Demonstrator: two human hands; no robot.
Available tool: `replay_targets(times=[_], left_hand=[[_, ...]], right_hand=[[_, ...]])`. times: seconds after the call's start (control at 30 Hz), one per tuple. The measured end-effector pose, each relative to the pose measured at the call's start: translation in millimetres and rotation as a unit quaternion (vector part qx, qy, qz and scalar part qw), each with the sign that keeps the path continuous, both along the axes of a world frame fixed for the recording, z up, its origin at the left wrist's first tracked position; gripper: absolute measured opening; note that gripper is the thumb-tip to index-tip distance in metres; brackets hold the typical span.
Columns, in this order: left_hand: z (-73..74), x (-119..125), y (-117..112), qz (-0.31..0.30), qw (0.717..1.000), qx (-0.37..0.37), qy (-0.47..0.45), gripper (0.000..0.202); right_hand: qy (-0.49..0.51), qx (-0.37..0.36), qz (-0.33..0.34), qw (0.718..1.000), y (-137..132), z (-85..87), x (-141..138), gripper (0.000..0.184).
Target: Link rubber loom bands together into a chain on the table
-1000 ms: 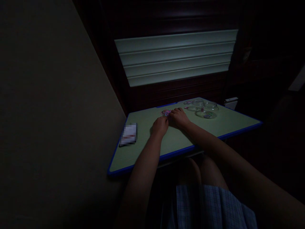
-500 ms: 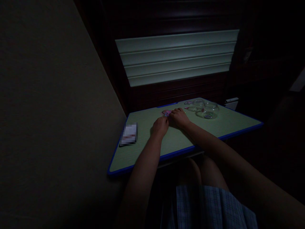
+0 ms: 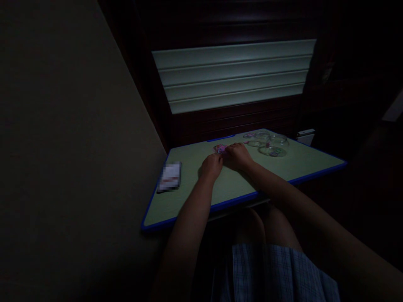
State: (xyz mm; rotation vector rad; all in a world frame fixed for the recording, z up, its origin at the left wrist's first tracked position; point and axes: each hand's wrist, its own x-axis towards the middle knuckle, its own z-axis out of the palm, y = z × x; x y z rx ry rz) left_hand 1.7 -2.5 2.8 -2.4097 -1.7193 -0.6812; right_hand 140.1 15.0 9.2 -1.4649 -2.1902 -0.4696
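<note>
You sit in a dim room at a pale green worktop [image 3: 189,167] edged in blue. A plain wall [image 3: 78,126] rises close on the left, and beyond the far edge stands dark wood [image 3: 233,119] set with a pale slatted panel [image 3: 236,75]. The right side sinks into shadow, with a whitish box [image 3: 305,138] just past the worktop. Checked cloth [image 3: 267,268] covers your lap.

Near the far edge, the colourful bundle [image 3: 219,148], mostly pink, lies on the worktop just beyond your two hands. Your left hand [image 3: 212,165] is curled nearly closed beside it; your right hand [image 3: 239,156] bends its fingers down at the bundle's right side. Both show their backs, so you cannot tell what either one grips. Clear round containers [image 3: 278,142] stand to the right, small coloured pieces near them, and a blurred-out flat object [image 3: 170,177] lies by the left edge.

Compared with a second ago, your right hand has shifted slightly rightward, and more pink shows beside its fingers. Your left hand and the containers have stayed put.
</note>
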Motion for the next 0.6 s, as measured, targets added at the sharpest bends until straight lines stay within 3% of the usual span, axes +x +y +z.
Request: replay_targets(times=[0.33, 0.6], left_hand=[[-3.5, -2, 4, -0.026, 0.999, 0.021, -0.021, 0.026], [-2.7, -2, 4, -0.011, 0.997, 0.014, -0.077, 0.026]], right_hand=[[0.209, -0.020, 0.057, 0.976, 11, -8.7, 10, 0.027], [0.381, -0.063, 0.140, 0.912, 15, -8.7, 13, 0.023]])
